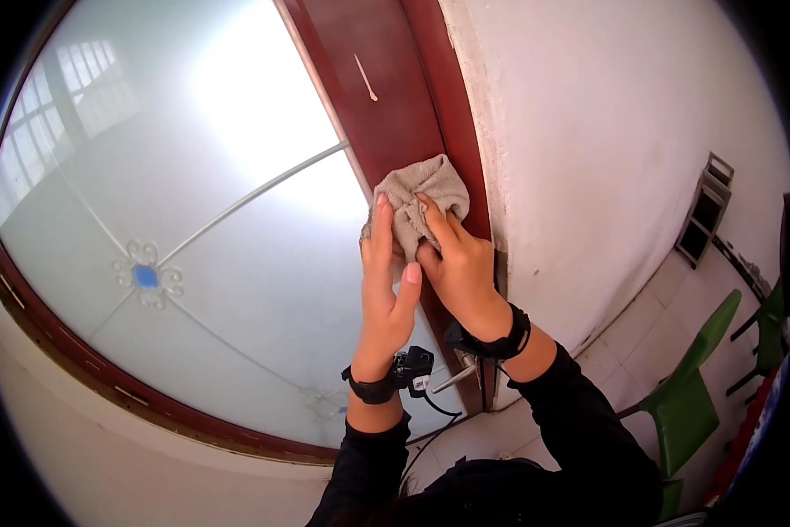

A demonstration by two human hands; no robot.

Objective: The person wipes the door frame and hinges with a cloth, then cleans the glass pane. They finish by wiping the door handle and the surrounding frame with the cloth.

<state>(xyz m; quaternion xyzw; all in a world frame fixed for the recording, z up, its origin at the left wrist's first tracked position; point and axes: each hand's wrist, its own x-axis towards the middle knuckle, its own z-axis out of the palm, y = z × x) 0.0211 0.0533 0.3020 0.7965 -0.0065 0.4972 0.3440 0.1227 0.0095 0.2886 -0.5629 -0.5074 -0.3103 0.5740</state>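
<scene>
A crumpled beige-grey cloth (425, 189) lies against the dark red door frame (395, 97), beside a large frosted glass panel (263, 255). My right hand (461, 268) grips the cloth, with its fingers bent into the folds. My left hand (388, 281) rests on the cloth's left side, its fingers stretched upward and the thumb apart. Both wrists wear black straps, and the left one carries a small black device (415, 369) with a cable. Below my hands a metal door handle (454, 378) partly shows.
White wall (606, 132) runs along the right of the frame. A green chair (689, 413) stands at the lower right, with another green chair (771, 329) behind it. A dark-panelled metal rack (705, 211) is by the wall. Pale tiles (627, 351) cover the floor.
</scene>
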